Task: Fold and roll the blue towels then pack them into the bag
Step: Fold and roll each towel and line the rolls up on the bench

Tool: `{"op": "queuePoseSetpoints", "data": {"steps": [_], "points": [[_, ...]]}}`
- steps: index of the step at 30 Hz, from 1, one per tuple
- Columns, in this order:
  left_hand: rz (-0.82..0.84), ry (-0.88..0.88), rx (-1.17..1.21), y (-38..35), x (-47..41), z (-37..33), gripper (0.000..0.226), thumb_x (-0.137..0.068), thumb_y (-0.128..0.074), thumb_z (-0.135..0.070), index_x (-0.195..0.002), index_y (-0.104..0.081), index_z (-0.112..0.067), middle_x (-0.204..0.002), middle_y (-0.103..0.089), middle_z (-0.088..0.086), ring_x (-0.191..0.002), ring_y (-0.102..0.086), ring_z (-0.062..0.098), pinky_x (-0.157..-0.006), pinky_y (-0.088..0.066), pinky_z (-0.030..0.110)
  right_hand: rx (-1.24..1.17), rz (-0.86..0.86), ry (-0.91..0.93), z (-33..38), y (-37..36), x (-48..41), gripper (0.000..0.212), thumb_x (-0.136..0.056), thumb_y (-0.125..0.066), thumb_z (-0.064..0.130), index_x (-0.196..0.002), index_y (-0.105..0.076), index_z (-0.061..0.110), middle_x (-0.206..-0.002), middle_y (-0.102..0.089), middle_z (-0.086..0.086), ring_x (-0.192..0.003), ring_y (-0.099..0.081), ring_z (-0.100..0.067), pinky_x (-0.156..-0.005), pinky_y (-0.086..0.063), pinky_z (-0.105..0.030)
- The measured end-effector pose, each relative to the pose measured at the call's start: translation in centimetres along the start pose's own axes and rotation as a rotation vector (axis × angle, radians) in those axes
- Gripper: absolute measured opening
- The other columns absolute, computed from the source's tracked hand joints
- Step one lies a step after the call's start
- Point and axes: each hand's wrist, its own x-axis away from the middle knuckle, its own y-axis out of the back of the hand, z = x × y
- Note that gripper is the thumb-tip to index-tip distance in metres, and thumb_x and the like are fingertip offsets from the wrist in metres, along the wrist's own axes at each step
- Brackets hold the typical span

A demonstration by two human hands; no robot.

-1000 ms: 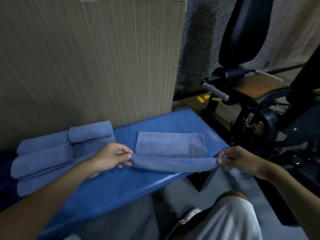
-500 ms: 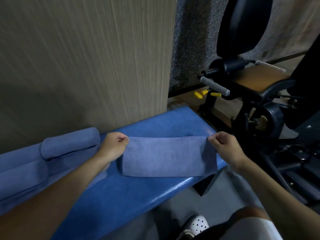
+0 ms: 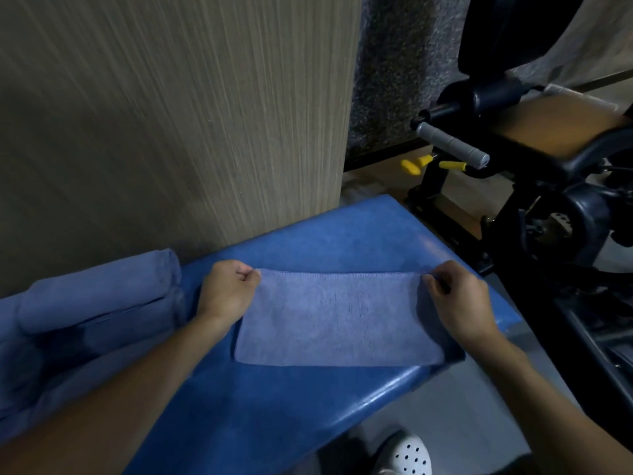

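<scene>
— Towel (image 3: 339,320) folded into a flat strip, lying across the blue bench (image 3: 274,406) near its front edge, there in the head view.
— And the hands?
— Left grip (image 3: 227,296) curled tight, pinching the strip's far left corner. Right grip (image 3: 459,299) has the far right corner, fingers bent over the hem. Both rest on the cloth.
— Anything else on the bench?
— Rolled towels (image 3: 99,293), stacked at the left end against the wood panel (image 3: 171,114), just beside the left wrist.
— Off to the right?
— Black gym machine (image 3: 548,186) with a grey handle (image 3: 452,149) and yellow knobs (image 3: 412,166), standing apart from the bench. A white perforated shoe (image 3: 409,454) shows below the bench's edge.
</scene>
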Motion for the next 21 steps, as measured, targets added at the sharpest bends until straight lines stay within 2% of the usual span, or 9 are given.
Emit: {"op": "queuePoseSetpoints", "data": {"steps": [6,8,10,12,14,16,17,19,21], "points": [[-0.012,0.002,-0.069,0.0,0.2,-0.5,0.016,-0.090,-0.067,-0.021,-0.078,-0.066,-0.012,-0.069,-0.064,-0.004,-0.067,-0.059,0.012,-0.055,-0.040,0.021,-0.002,0.001,-0.024,0.1,0.1,0.0,0.012,-0.091,-0.063,0.013,-0.080,-0.058,0.014,-0.073,-0.059,0.000,-0.071,-0.050,-0.016,-0.062,-0.027,-0.021],[0.004,0.002,-0.088,0.0,0.2,-0.6,0.014,-0.091,-0.067,-0.021,-0.080,-0.066,-0.012,-0.072,-0.065,-0.003,-0.072,-0.062,0.015,-0.055,-0.039,0.017,0.006,0.012,-0.041,0.2,0.1,0.2,0.011,-0.091,-0.063,0.013,-0.081,-0.059,0.013,-0.074,-0.059,0.000,-0.073,-0.052,-0.017,-0.063,-0.027,-0.020],[-0.006,-0.011,-0.095,0.0,0.6,-0.9,0.013,-0.089,-0.068,-0.022,-0.091,-0.066,-0.010,-0.080,-0.065,-0.001,-0.082,-0.065,0.022,-0.061,-0.043,0.022,0.007,0.005,-0.041,0.3,0.2,0.3,0.008,-0.091,-0.064,0.016,-0.085,-0.060,0.011,-0.080,-0.060,-0.002,-0.078,-0.056,-0.021,-0.068,-0.031,-0.022],[-0.098,-0.178,-0.201,-0.1,1.6,-0.9,0.026,-0.089,-0.067,-0.025,-0.110,-0.062,-0.011,-0.103,-0.063,0.005,-0.094,-0.063,0.026,-0.078,-0.048,0.033,0.078,-0.064,0.079,0.6,0.7,0.4,0.017,-0.092,-0.061,0.022,-0.099,-0.062,0.007,-0.097,-0.063,-0.009,-0.092,-0.058,-0.029,-0.079,-0.042,-0.032],[-0.141,-0.508,-0.320,-0.4,3.5,-1.2,0.027,-0.092,-0.058,-0.024,-0.118,-0.061,-0.016,-0.120,-0.061,0.004,-0.107,-0.060,0.025,-0.090,-0.046,0.042,0.197,-0.047,0.271,1.1,1.1,1.0,0.035,-0.097,-0.049,0.034,-0.115,-0.062,0.008,-0.117,-0.063,-0.011,-0.110,-0.056,-0.033,-0.093,-0.045,-0.045],[0.004,-0.758,-0.410,-1.1,5.0,-1.4,0.034,-0.093,-0.045,-0.029,-0.119,-0.064,-0.018,-0.129,-0.062,0.000,-0.120,-0.057,0.020,-0.098,-0.041,0.040,0.342,0.091,0.429,1.8,1.0,2.5,0.049,-0.099,-0.032,0.044,-0.125,-0.060,0.014,-0.131,-0.059,-0.008,-0.126,-0.051,-0.029,-0.103,-0.039,-0.049],[0.107,-0.801,-0.459,-1.4,5.5,-1.3,0.041,-0.094,-0.039,-0.033,-0.123,-0.064,-0.020,-0.135,-0.059,-0.001,-0.128,-0.052,0.018,-0.104,-0.038,0.039,0.418,0.172,0.470,2.0,0.5,3.5,0.054,-0.101,-0.024,0.049,-0.130,-0.057,0.018,-0.138,-0.056,-0.006,-0.132,-0.047,-0.027,-0.108,-0.034,-0.049],[0.255,-0.768,-0.566,-2.1,5.9,-0.6,0.056,-0.094,-0.027,-0.045,-0.139,-0.053,-0.024,-0.152,-0.044,-0.003,-0.143,-0.034,0.015,-0.117,-0.025,0.038,0.537,0.309,0.484,2.0,-0.6,5.1,0.064,-0.101,-0.009,0.057,-0.143,-0.046,0.025,-0.151,-0.043,-0.004,-0.142,-0.036,-0.024,-0.114,-0.021,-0.048],[0.311,-0.687,-0.660,-2.4,6.0,0.2,0.067,-0.091,-0.015,-0.055,-0.151,-0.032,-0.033,-0.162,-0.019,-0.009,-0.150,-0.011,0.010,-0.122,-0.009,0.040,0.604,0.378,0.465,1.3,-1.2,5.6,0.070,-0.099,0.000,0.061,-0.150,-0.035,0.028,-0.157,-0.031,-0.002,-0.146,-0.026,-0.023,-0.115,-0.011,-0.048]]}}
